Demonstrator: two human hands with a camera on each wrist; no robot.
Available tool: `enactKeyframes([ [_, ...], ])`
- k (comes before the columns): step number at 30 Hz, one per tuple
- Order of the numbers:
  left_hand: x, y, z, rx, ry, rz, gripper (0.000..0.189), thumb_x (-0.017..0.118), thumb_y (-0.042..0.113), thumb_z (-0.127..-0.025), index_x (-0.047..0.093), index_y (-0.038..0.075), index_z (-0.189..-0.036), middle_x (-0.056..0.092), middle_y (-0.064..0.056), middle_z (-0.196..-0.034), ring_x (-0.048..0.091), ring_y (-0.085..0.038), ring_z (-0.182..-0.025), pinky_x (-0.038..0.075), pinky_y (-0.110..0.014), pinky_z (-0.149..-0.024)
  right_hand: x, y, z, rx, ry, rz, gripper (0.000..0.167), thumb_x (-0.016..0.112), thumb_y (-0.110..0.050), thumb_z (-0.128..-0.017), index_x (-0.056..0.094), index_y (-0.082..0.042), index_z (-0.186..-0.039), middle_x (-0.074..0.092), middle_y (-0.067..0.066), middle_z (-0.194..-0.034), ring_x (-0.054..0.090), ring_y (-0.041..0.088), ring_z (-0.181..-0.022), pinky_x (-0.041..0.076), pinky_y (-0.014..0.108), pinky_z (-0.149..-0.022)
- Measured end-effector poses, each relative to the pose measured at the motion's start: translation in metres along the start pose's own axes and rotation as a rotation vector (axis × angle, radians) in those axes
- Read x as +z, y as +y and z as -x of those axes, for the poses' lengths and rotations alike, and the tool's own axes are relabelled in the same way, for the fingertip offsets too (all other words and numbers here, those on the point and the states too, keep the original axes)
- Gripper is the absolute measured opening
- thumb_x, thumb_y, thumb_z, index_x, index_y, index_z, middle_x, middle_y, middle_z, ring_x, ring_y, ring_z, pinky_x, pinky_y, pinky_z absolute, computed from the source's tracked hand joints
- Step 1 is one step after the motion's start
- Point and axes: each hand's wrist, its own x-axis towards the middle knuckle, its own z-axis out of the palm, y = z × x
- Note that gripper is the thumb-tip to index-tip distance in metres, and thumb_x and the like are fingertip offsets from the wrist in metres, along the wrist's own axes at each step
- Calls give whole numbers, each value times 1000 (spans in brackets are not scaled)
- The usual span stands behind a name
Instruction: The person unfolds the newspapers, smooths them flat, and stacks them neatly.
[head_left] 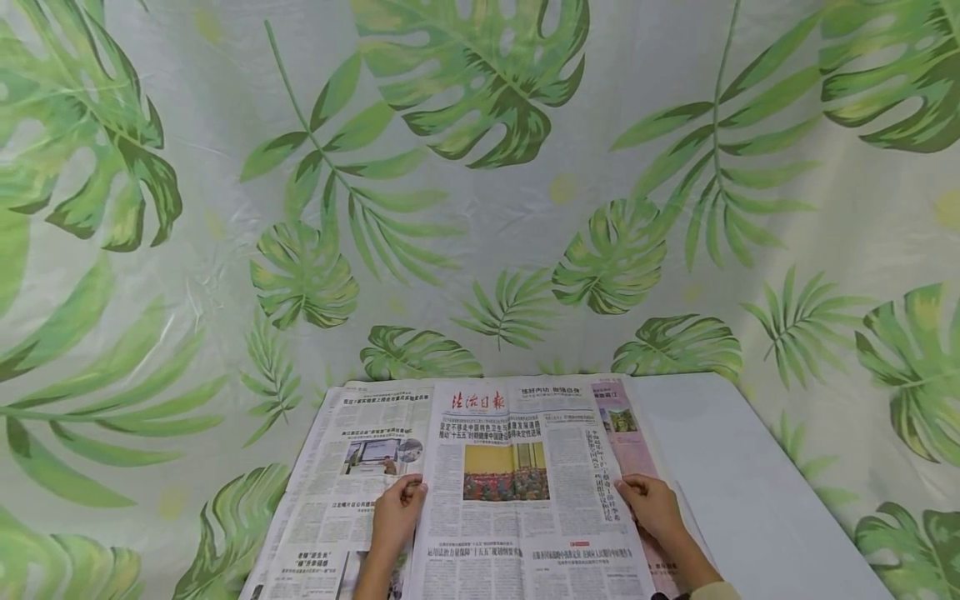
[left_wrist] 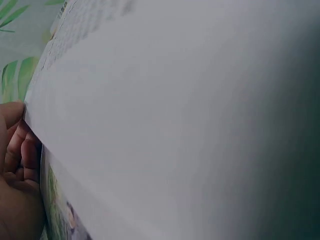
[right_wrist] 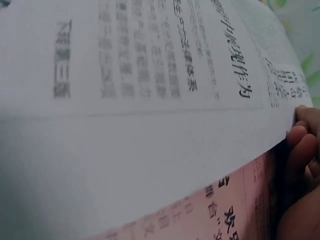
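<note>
A newspaper (head_left: 487, 525) with a red masthead and a colour photo of a crowd is held by both hands in the head view. My left hand (head_left: 396, 510) pinches its left edge between thumb and fingers. On the opposite edge, my right hand (head_left: 654, 505) pinches the paper at about the same height. In the left wrist view the pale sheet (left_wrist: 140, 120) fills most of the picture, its edge at the left fingertips. The right wrist view has the printed sheet (right_wrist: 150, 135) raised over a pink page (right_wrist: 200, 215), the right fingers curled at its edge.
Other newspaper pages (head_left: 315, 508) lie spread beneath and to the left. A pink printed page (head_left: 626, 433) shows past the right edge. The white table (head_left: 750, 483) extends to the right. Behind it hangs a leaf-patterned sheet (head_left: 517, 242).
</note>
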Motion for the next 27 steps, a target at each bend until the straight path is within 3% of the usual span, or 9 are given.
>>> enactKeyframes([
  [4, 1, -1, 1, 4, 1, 5, 25, 76, 19, -94, 73, 15, -118, 65, 7, -72, 51, -4, -60, 42, -21, -59, 0, 0, -2, 23, -1, 12, 34, 70, -33, -97, 77, -4, -114, 69, -1, -71, 56, 12, -49, 45, 27, -45],
  [9, -1, -2, 1, 17, -1, 18, 12, 75, 18, -94, 74, 16, -106, 68, 6, -75, 53, -5, -63, 43, -22, -61, 2, -1, -3, 42, 24, 59, 38, 69, -39, -97, 78, -5, -112, 72, 1, -77, 58, 13, -54, 47, 28, -51],
  [13, -3, -2, 0, 4, -77, 25, 6, 74, 21, -96, 77, 21, -100, 69, 7, -81, 56, -6, -69, 45, -21, -66, 2, -3, -4, 59, 37, 56, 39, 69, -40, -97, 78, -5, -111, 72, 2, -78, 59, 13, -56, 48, 28, -52],
  [17, -5, -3, 0, 27, -139, 15, 14, 71, 17, -97, 80, 19, -108, 74, 5, -88, 60, -6, -73, 49, -22, -67, 1, -5, -3, 64, 25, 26, 40, 69, -40, -97, 77, -4, -113, 70, 0, -75, 58, 12, -55, 46, 28, -50],
  [20, -5, -3, -1, 27, -135, 14, 19, 70, 14, -97, 79, 16, -114, 75, 3, -91, 60, -5, -73, 49, -23, -67, 0, -5, -2, 75, -16, -18, 42, 68, -41, -98, 76, -5, -118, 66, 0, -70, 54, 11, -52, 45, 26, -47],
  [27, -6, -3, 0, -17, -124, 28, 30, 70, 12, -97, 75, 16, -126, 65, 2, -83, 53, -10, -69, 43, -23, -62, -4, -4, 9, 58, -92, -56, 40, 71, -32, -96, 73, -1, -122, 69, 0, -77, 55, 13, -55, 47, 27, -49],
])
